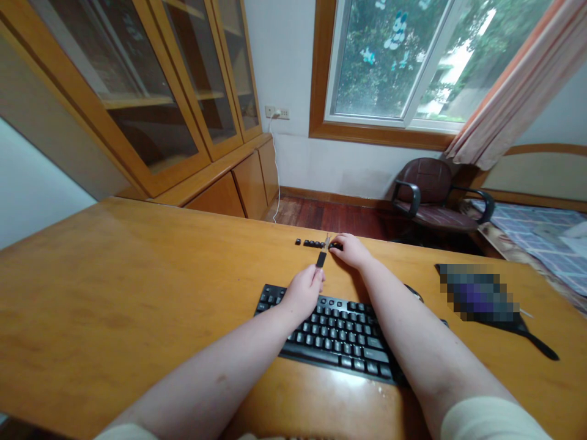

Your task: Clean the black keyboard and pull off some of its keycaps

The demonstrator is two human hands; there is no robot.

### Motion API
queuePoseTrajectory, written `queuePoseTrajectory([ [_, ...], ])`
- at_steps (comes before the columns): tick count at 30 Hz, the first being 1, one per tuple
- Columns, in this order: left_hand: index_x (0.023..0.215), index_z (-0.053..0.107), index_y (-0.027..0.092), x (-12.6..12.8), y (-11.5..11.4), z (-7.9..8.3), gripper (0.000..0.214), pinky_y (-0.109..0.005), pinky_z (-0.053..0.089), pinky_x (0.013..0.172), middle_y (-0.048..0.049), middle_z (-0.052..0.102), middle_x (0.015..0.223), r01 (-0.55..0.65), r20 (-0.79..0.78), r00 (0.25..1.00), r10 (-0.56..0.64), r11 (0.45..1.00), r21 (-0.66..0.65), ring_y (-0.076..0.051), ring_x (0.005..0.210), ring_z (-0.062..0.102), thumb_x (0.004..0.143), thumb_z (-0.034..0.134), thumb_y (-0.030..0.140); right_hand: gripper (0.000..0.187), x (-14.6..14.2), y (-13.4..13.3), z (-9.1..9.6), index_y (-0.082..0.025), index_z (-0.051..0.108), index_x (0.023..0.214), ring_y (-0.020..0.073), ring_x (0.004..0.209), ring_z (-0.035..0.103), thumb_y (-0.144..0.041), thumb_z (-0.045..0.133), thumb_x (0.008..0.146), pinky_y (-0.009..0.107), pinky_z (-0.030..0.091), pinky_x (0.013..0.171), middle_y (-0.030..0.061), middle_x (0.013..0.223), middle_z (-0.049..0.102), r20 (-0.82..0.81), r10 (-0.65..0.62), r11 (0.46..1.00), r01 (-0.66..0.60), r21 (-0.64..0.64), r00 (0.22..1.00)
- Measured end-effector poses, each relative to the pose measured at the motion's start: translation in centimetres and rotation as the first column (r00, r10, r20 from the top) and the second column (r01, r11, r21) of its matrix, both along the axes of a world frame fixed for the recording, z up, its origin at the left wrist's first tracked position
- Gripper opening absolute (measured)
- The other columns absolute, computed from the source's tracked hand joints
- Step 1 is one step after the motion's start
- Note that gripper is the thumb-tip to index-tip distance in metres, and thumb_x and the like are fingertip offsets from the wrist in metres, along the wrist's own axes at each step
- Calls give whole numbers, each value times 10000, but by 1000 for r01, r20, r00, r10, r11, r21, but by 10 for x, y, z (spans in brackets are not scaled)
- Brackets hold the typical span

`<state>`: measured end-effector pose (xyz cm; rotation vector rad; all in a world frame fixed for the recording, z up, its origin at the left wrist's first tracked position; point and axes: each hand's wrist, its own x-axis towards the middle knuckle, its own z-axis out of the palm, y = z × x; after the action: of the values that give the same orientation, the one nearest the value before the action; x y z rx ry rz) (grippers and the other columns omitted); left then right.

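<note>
My left hand [303,292] is closed round the black handle of a keycap puller [321,260]. The puller's thin prongs point away from me, over a row of small black keycaps [313,244] near the desk's far edge. At the right end of that row, my right hand [352,250] has its fingers bent down and closed on a keycap [337,247], which they partly hide. Beneath my forearms lies a black keyboard [339,333], slightly turned. My left hand is above its upper left part, and my right forearm covers its right end.
A mouse [414,292] is partly hidden behind my right forearm. Farther right on the wooden desk [137,293] lies a dark, blurred-out item [481,299] with a strap. Beyond the desk are an armchair [426,183], a bed [541,226] and a glass-door cabinet [206,146].
</note>
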<state>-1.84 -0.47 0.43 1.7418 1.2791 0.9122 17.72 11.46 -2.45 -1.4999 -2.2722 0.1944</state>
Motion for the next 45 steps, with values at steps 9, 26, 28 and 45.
queuePoseTrajectory([
  [9, 730, 477, 187, 0, 0, 0, 285, -264, 361, 592, 13, 515, 625, 7, -2, 1000, -7, 1000, 4, -136, 604, 497, 891, 320, 363, 164, 2, 3, -3, -187, 676, 849, 187, 910, 578, -315, 616, 765, 292, 427, 863, 75, 891, 639, -6, 3, 1000, -3, -13, 1000],
  [26, 736, 475, 188, 0, 0, 0, 282, -262, 363, 599, 17, 515, 623, 11, 2, 1000, -11, 1000, -9, -137, 609, 502, 890, 317, 364, 176, 1, 4, -4, -173, 670, 838, 183, 892, 561, -324, 609, 771, 282, 418, 849, 74, 878, 628, -14, 0, 1000, 0, -26, 1000],
  [28, 736, 473, 188, 0, 0, 1, 284, -261, 362, 596, 18, 515, 624, 9, 4, 1000, -9, 1000, -9, -136, 607, 501, 891, 314, 366, 173, 2, 4, -4, -176, 666, 847, 178, 886, 560, -319, 616, 764, 278, 421, 839, 71, 885, 624, -30, 2, 1000, -3, -26, 1000],
  [45, 742, 482, 184, 0, 0, 0, 290, -262, 369, 591, 13, 520, 627, 4, 9, 1000, -4, 1000, -22, -136, 604, 503, 887, 316, 372, 135, 19, 4, -4, -173, 662, 816, 172, 894, 566, -240, 645, 700, 267, 429, 853, 63, 920, 614, -93, -11, 998, 6, -54, 996],
])
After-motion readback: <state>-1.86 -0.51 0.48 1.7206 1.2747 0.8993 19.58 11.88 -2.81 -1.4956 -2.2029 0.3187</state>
